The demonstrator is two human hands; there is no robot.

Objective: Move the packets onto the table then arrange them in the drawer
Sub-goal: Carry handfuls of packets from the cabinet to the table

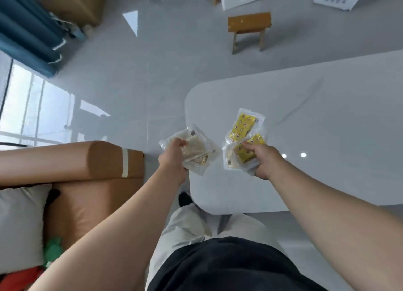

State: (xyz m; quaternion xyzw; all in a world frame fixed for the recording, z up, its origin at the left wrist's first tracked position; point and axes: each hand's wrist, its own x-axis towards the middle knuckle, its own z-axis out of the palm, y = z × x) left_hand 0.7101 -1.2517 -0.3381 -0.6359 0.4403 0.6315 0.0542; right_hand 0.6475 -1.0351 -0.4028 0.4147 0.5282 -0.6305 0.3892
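While the left hand [174,157] grips pale packets [197,153] at the table [316,120] edge and the right hand [261,159] clutches yellow packets [244,127] above it, lower both flat before the fingers release.

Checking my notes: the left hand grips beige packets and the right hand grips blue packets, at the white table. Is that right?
No: the head view shows the right hand gripping yellow packets, not blue. The left hand does grip beige packets, at the white table.
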